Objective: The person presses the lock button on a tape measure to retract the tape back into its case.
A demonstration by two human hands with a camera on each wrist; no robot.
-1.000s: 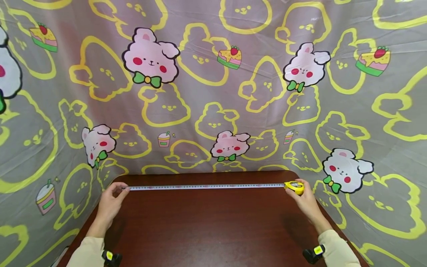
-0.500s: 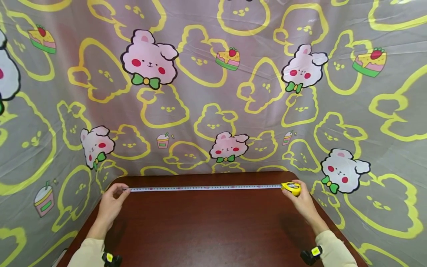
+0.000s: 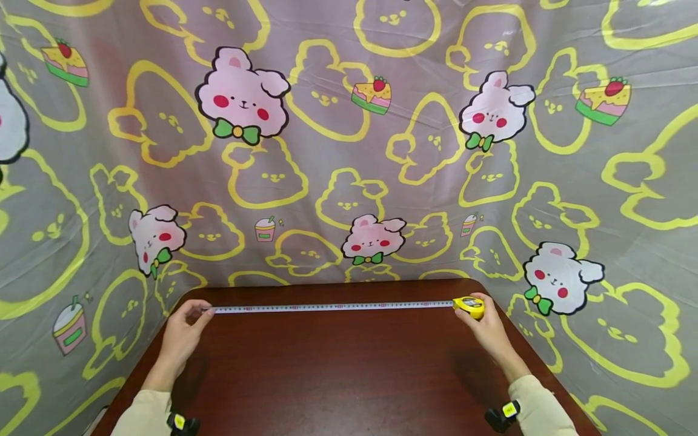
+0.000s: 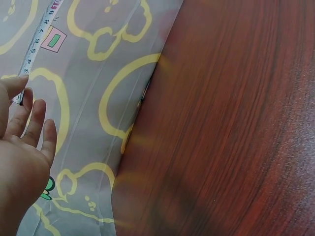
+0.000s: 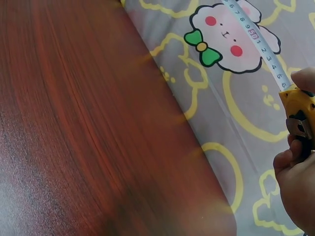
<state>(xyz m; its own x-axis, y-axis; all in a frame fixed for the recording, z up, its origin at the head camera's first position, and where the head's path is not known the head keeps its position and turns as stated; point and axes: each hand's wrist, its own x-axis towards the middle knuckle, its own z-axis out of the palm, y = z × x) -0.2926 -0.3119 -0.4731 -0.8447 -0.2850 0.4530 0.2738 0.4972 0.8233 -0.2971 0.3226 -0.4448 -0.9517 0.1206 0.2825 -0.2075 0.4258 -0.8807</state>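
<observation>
A tape measure has a yellow case [image 3: 470,307] and a white blade [image 3: 332,307] drawn out in a straight line above the far part of the table. My right hand [image 3: 492,330] grips the case on the right; in the right wrist view the case [image 5: 300,110] shows the blade leaving its mouth near the printed 6, just past 50. My left hand [image 3: 182,330] pinches the blade's end between thumb and forefinger. In the left wrist view the other fingers [image 4: 34,123] of that hand spread away from the blade [image 4: 37,42].
A dark red-brown wooden table [image 3: 338,369] lies below both hands. Grey fabric [image 3: 327,145] printed with rabbits and yellow outlines hangs around its back and sides. A small device [image 3: 182,422] is strapped on each wrist.
My right hand has moved left with the case, and the blade stretch between the hands has become shorter. The left hand has stayed nearly in place, still pinching the end.
</observation>
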